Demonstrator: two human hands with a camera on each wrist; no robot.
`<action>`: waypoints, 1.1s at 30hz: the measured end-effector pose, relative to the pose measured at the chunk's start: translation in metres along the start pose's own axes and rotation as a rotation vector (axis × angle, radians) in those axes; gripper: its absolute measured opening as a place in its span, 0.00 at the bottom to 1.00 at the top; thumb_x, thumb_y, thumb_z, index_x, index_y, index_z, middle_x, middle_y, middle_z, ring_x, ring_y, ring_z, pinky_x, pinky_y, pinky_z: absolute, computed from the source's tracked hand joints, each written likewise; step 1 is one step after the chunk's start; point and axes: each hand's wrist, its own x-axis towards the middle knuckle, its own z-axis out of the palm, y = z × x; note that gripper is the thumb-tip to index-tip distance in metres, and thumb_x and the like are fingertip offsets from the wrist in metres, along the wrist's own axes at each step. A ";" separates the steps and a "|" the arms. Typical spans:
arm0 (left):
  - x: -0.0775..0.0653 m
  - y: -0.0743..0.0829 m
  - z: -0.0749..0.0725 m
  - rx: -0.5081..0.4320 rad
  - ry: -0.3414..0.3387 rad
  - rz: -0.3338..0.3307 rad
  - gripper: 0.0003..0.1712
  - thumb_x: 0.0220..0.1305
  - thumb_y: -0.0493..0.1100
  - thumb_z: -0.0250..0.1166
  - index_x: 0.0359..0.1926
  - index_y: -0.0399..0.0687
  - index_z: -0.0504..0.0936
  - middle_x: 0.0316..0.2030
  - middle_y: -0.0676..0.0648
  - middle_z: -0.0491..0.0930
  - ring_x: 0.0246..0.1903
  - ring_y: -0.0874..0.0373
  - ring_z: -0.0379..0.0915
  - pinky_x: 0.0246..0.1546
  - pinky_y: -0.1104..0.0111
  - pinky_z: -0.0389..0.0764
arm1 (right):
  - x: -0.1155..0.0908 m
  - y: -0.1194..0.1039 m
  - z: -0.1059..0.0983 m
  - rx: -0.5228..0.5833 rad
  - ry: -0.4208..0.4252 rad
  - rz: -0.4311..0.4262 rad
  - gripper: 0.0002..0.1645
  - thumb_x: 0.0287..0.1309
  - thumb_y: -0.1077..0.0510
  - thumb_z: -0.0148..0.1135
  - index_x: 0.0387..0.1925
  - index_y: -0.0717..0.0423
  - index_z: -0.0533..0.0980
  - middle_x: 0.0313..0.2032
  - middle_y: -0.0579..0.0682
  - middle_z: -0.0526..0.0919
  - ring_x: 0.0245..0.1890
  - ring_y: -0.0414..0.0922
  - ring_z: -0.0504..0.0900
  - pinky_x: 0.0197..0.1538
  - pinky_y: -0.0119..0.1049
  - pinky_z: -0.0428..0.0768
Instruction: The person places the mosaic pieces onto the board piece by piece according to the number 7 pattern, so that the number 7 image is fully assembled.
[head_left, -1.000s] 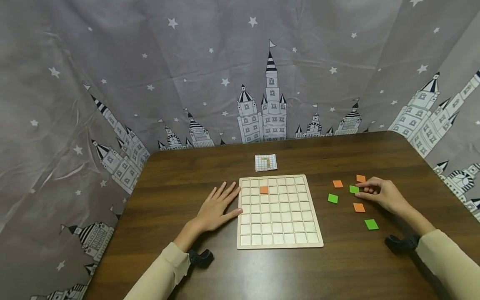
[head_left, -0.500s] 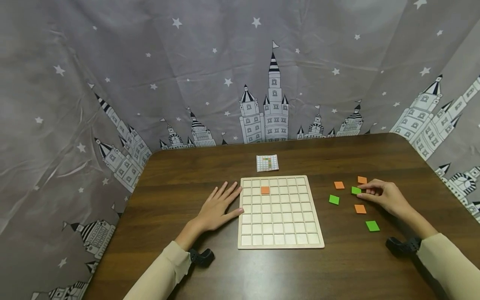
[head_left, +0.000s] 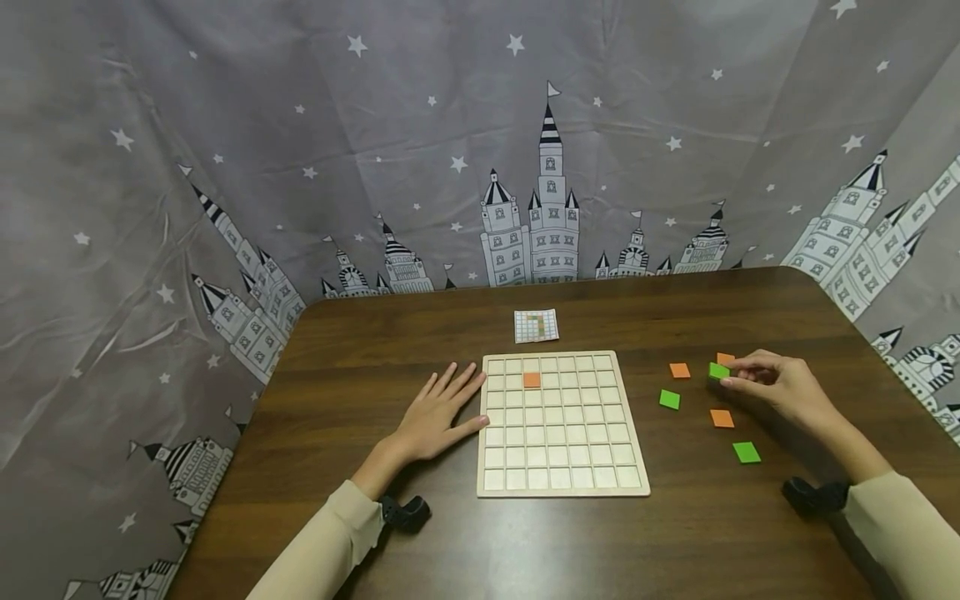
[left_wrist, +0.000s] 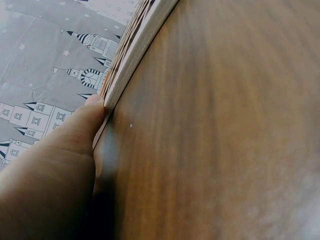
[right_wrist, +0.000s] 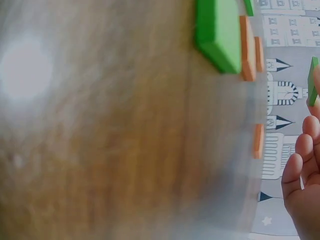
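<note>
A wooden grid board [head_left: 564,497] lies on the table with one orange square tile [head_left: 532,380] in a cell of its second row. My left hand [head_left: 435,421] is spread flat at the board's left edge, and in the left wrist view its thumb [left_wrist: 75,130] touches the board's side [left_wrist: 127,62]. At the right, my right hand [head_left: 783,383] pinches a green square tile [head_left: 718,372] between thumb and fingers. The right wrist view shows that green tile [right_wrist: 313,82] raised off the table, with the other fingers loosely curled below it.
Loose tiles lie around the right hand: green ones [head_left: 670,400] [head_left: 746,452] and orange ones [head_left: 679,371] [head_left: 722,418] [head_left: 725,358]. A small printed grid card [head_left: 536,326] lies behind the board. A grey castle-print curtain [head_left: 375,125] hangs behind the brown table [head_left: 375,333].
My right hand has lifted the green tile slightly up from the table among the other tiles. The left hand stays at the board's edge. The head view has shifted slightly.
</note>
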 end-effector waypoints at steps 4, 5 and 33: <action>0.000 0.000 0.001 -0.003 0.004 0.005 0.44 0.72 0.68 0.49 0.80 0.56 0.50 0.78 0.48 0.46 0.77 0.45 0.36 0.73 0.46 0.40 | -0.001 -0.008 -0.002 -0.012 0.003 0.000 0.14 0.52 0.67 0.74 0.42 0.66 0.85 0.29 0.46 0.78 0.27 0.35 0.73 0.29 0.23 0.72; -0.001 0.000 0.001 -0.004 0.004 0.004 0.43 0.72 0.68 0.49 0.80 0.56 0.50 0.78 0.48 0.46 0.77 0.45 0.36 0.73 0.46 0.40 | -0.001 -0.011 -0.003 -0.011 0.002 0.000 0.14 0.53 0.67 0.74 0.43 0.66 0.85 0.29 0.46 0.78 0.28 0.35 0.73 0.29 0.24 0.72; 0.001 -0.003 0.003 -0.015 0.022 0.011 0.44 0.72 0.68 0.49 0.80 0.57 0.51 0.78 0.48 0.46 0.77 0.45 0.36 0.73 0.47 0.39 | 0.026 -0.085 0.023 0.091 -0.064 -0.063 0.13 0.54 0.60 0.75 0.43 0.57 0.86 0.31 0.48 0.79 0.30 0.41 0.75 0.31 0.29 0.74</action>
